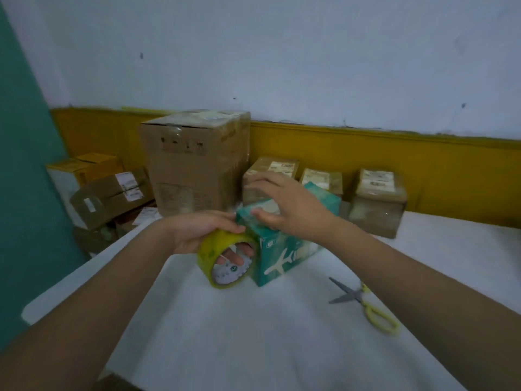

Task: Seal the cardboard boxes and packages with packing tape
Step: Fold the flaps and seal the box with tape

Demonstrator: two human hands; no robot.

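Gripping the tape roll (207,263) is the left hand (194,232), about the centre of the frame. Its fingers are curled through the core and the thumb lies over the yellow outer band, with the roll butted right up against the near-left corner of the teal box (282,263). The right hand (290,207) lies on top of that box, fingers straight and a bit spread, pressing down on the lid. It isn't pinching anything as far as I can see. The tape is clear so I can't really make out the strip itself. There's a glossy patch by the thumb though, so my guess is a strip is going across the top and the right hand is smoothing its start down.

So step-wise it's mid-seal on the teal box, which sits on the white tabletop (253,334) just right of centre. The next move, I'd say, is pulling the roll down the near side so the strip wraps over the edge, while the right hand stops the box sliding. Then it needs a cut. The scissors (352,294) lie open at lower right, near enough to grab, but one hand has to let go first.

Further back by the wall there's a tall cardboard box (194,165) upper-middle, three small parcels (379,201) to its right that look taped, and a messy pile of boxes (112,193) at left.
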